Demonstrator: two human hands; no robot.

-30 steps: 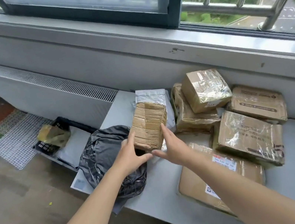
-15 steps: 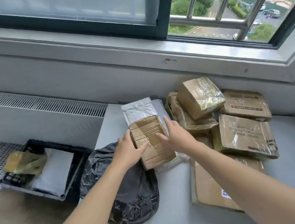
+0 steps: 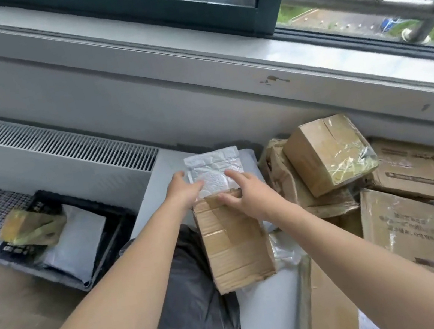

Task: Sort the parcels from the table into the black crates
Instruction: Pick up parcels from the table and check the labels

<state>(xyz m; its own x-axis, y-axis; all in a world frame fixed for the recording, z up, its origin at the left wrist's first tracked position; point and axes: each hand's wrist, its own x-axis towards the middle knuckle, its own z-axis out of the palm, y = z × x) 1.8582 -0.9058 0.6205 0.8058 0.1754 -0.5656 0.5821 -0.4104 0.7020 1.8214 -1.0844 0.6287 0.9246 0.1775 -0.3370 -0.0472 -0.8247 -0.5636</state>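
Note:
A white bubble mailer (image 3: pixel 212 169) lies at the table's (image 3: pixel 267 316) far left corner. My left hand (image 3: pixel 184 192) rests on its left edge with fingers stretched over it. My right hand (image 3: pixel 246 192) touches the mailer with spread fingers, and its lower fingers reach the top edge of a flat brown cardboard parcel (image 3: pixel 233 244). That parcel lies flat on the table, partly over a black plastic bag parcel (image 3: pixel 190 312). A black crate (image 3: pixel 44 203) sits on the floor to the left, holding a white mailer (image 3: pixel 78 245) and a yellowish wrapped parcel (image 3: pixel 31 227).
To the right, a taped cardboard box (image 3: pixel 329 154) is stacked on several other brown parcels (image 3: pixel 411 232). A radiator grille (image 3: pixel 49 146) and the window sill (image 3: pixel 308 63) run behind the table. Brown floor (image 3: pixel 11 313) lies left of the table.
The brown cardboard parcel, held tilted between both hands before, now lies flat on the table. Both hands have let go of it and moved forward onto the white mailer.

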